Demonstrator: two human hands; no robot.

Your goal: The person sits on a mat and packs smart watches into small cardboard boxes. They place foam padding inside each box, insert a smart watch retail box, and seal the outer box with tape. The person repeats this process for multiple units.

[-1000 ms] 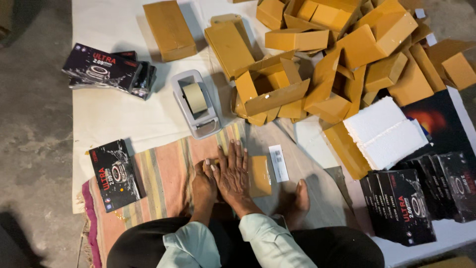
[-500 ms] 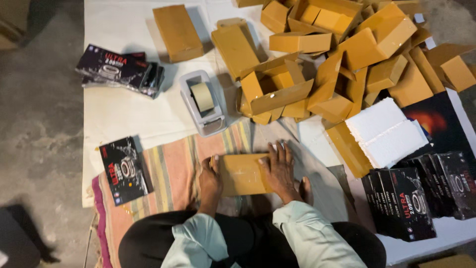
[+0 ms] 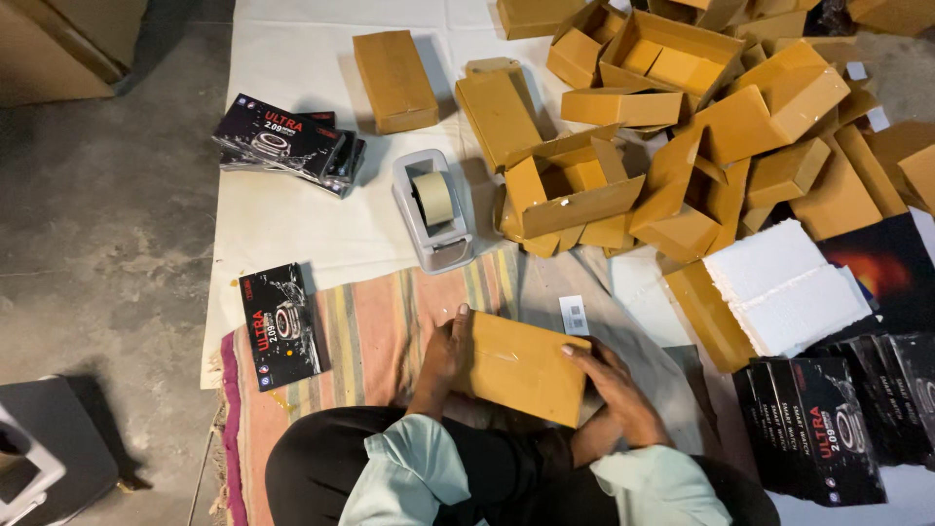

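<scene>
The left hand (image 3: 446,356) is gripping the left edge of a flat, closed brown cardboard box (image 3: 521,366), while the right hand (image 3: 614,385) is clasping its right edge. The box is lying tilted above a striped pink mat (image 3: 375,336). Pressing evenly from both sides should be keeping it square and its flaps flush.

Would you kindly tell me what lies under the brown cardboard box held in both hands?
The brown cardboard box sits between the left hand and right hand, above a striped mat and grey cloth. Whatever lies directly beneath is covered.
</scene>
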